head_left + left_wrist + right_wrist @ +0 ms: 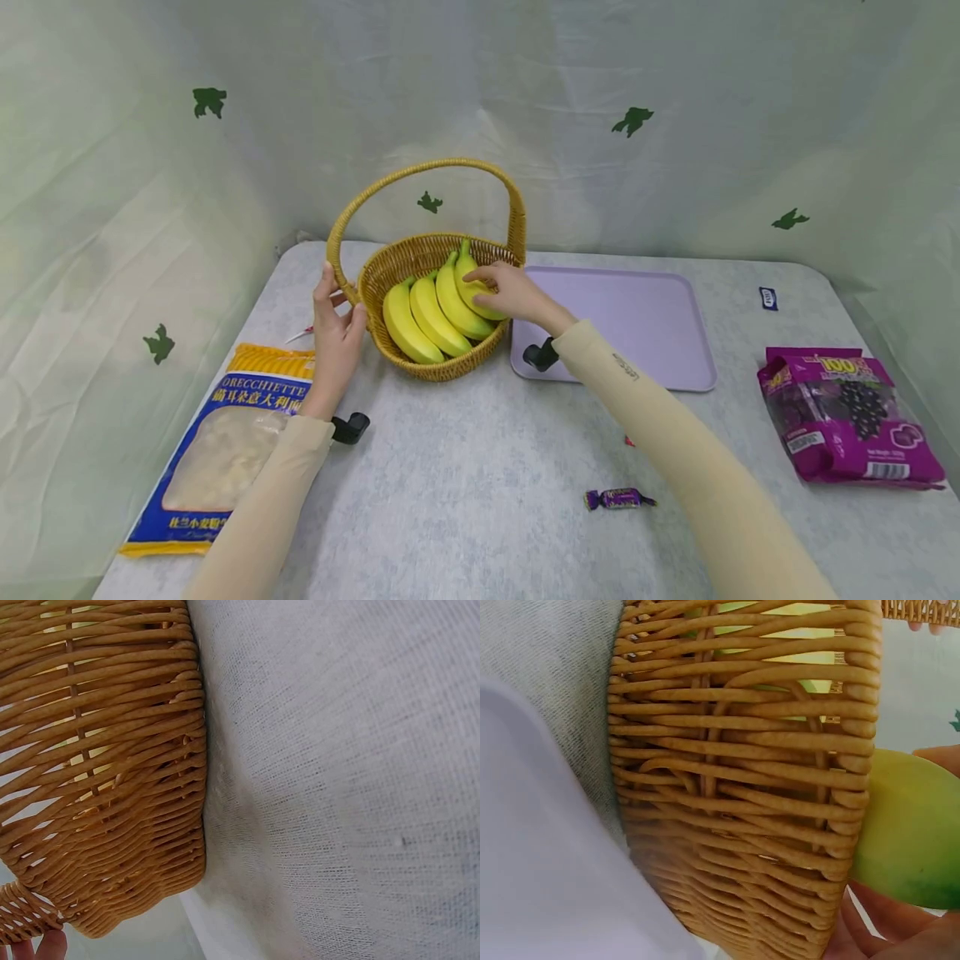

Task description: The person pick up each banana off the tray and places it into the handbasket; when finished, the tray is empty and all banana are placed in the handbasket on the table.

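Note:
A wicker basket (420, 367) with a tall arched handle stands at the back of the table, several yellow bananas (429, 318) side by side inside it. My left hand (339, 342) grips the left foot of the handle, thumb at the front. In the left wrist view its fingertips (51, 945) show on the woven handle, beside the basket wall (112, 750). My right hand (517, 293) reaches over the right rim and holds the rightmost banana (468, 279). Up close in the right wrist view, fingers lie either side of that banana's greenish end (911, 832).
A lilac tray (637, 325) lies right of the basket, partly under my right forearm. An orecchiette pasta bag (225, 450) is at the left, near a lollipop (300, 334). On the right are a purple candy bag (847, 417), a purple-wrapped candy (619, 498) and a small blue packet (768, 298).

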A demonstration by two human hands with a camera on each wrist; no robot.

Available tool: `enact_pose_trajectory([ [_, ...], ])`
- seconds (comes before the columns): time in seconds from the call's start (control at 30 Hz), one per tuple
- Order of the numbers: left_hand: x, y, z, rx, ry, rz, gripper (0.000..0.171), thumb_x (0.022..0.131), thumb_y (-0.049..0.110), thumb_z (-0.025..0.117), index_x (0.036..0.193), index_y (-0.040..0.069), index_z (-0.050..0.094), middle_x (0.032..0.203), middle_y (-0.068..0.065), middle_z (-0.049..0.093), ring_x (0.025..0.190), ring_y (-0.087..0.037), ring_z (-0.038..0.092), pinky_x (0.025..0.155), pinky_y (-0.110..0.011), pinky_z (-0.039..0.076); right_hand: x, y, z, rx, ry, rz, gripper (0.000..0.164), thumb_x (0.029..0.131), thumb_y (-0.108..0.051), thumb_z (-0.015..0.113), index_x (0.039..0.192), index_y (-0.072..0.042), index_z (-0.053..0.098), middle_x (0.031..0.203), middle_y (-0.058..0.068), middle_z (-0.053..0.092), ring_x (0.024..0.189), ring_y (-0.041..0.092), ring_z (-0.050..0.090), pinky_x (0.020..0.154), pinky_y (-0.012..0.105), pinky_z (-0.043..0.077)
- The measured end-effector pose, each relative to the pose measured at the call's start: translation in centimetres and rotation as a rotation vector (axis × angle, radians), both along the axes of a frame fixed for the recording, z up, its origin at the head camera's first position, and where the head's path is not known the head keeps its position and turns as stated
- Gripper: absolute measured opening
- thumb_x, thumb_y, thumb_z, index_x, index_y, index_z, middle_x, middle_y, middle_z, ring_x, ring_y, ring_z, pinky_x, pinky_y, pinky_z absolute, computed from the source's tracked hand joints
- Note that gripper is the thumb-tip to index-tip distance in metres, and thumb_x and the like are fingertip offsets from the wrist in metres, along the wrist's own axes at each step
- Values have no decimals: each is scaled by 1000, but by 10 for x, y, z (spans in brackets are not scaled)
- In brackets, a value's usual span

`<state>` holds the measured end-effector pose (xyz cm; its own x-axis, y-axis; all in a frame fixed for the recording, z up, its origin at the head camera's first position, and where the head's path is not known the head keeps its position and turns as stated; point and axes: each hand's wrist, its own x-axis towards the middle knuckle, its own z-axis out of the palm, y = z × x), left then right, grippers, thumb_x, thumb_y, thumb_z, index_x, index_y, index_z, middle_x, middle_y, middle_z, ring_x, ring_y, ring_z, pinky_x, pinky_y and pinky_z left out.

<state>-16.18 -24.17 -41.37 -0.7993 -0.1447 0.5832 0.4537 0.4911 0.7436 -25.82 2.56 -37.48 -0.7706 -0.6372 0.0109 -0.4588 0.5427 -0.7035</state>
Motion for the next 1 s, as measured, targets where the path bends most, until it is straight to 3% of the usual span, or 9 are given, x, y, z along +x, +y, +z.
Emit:
enact_pose_trajectory([
  [0.17, 1, 1, 2, -20, 17, -9, 68, 98, 2, 43, 151, 29, 11, 130, -25, 34, 109, -23, 42, 84, -22, 44, 0, -1, -2, 1, 7, 0, 46, 88, -9, 58, 133, -4, 55, 128, 15, 55, 115, 26, 50, 96, 39, 40],
  [0.47, 0, 2, 2, -14, 4, -9, 66, 99, 4, 43, 151, 28, 10, 131, -18, 35, 109, -21, 41, 84, -23, 45, 0, -7, -2, 83, 57, -10, 49, 89, -12, 60, 136, -3, 50, 128, 17, 56, 116, 28, 51, 96, 40, 41],
  [0.67, 1, 2, 5, 3, -2, -18, 63, 99, 4, 44, 151, 19, 11, 131, -20, 36, 111, -26, 42, 86, -25, 44, 6, 5, -1, -53, -20, -23, 45, 94, -16, 59, 136, -4, 50, 133, 16, 52, 120, 27, 48, 99, 40, 40],
  [0.8, 5, 5, 10, 29, -28, -9, 63, 98, 2, 45, 150, 15, 13, 135, -20, 34, 118, -30, 41, 95, -42, 44, 12, 21, 1, -165, -62, -68, 41, 96, -17, 57, 135, -5, 51, 131, 16, 54, 119, 26, 50, 98, 39, 41],
  [0.9, 9, 10, 14, 26, -16, 31, 63, 96, -1, 47, 149, 14, 17, 138, -19, 29, 125, -30, 36, 98, -53, 39, 15, 37, 2, -201, -62, -111, 39, 97, -19, 56, 134, -8, 52, 128, 15, 57, 116, 25, 52, 95, 40, 43],
  [1.0, 14, 17, 19, -18, 58, 94, 62, 92, -5, 48, 146, 14, 25, 140, -16, 25, 129, -27, 32, 99, -52, 37, 19, 55, 3, -208, -47, -151, 39, 97, -21, 56, 134, -10, 53, 127, 13, 57, 114, 25, 53, 94, 41, 43],
])
